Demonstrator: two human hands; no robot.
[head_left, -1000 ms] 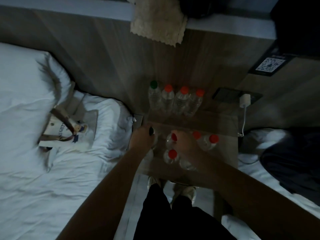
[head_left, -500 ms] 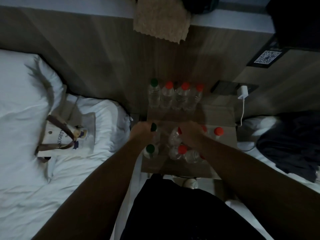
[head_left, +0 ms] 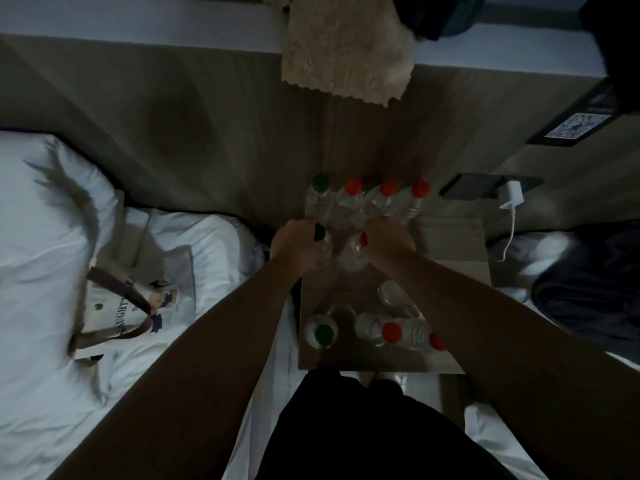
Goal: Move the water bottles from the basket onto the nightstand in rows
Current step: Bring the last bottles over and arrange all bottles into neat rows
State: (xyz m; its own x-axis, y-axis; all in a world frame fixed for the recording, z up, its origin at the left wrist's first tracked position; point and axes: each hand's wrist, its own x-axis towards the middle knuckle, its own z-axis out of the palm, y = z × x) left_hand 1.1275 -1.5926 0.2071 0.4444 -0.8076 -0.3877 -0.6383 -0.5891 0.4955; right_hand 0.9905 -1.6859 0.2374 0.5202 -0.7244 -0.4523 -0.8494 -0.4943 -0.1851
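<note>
We had carried two bottles forward: left hand [head_left: 294,244] gripping the green-capped bottle [head_left: 320,234], right hand [head_left: 387,239] the red-capped bottle [head_left: 356,251], seemingly starting row two.

In my left hand [head_left: 294,244], a clear green-capped bottle [head_left: 320,233]; in my right hand [head_left: 388,240], a clear red-capped bottle [head_left: 356,251]. At 12 o'clock from them, the back row [head_left: 353,186] shows one green cap and three red. At 6 o'clock, the front bottles [head_left: 392,331] repeat green and red on the pale wood-grain nightstand [head_left: 450,251]. White bedding [head_left: 41,237] at 9 o'clock carries a cream tote bag [head_left: 173,282] with brown straps and blue print. A beige nubby cloth [head_left: 346,46] sits at 12; my trousers [head_left: 363,427] are black.
</note>
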